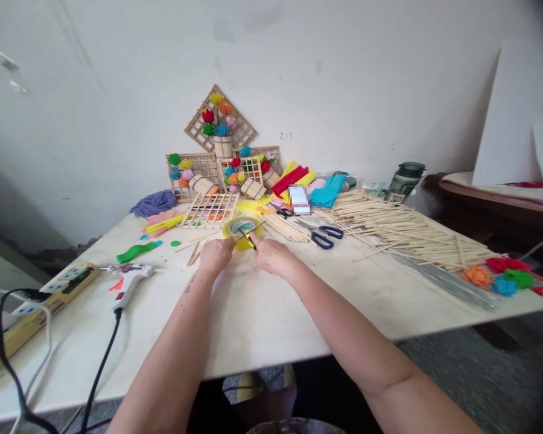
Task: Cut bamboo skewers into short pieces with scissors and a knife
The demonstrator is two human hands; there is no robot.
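My right hand [271, 255] is closed around a yellow and black cutter [250, 241] at the middle of the table. Beside it on the left, my left hand [217, 255] is closed on a thin wooden stick [256, 226], which slants up to the right and meets the cutter. Both hands are close together, just in front of a roll of yellow tape [228, 228] lying flat. Behind the tape stand stick lattices [199, 158] with colourful felt flowers.
At the left are a white glue gun [133, 286] with a black cord and a power strip [63, 283]. Dark-handled scissors [322, 237], many wooden sticks [407, 226] and metal wires [452, 284] lie right. A green bottle [405, 182] stands behind.
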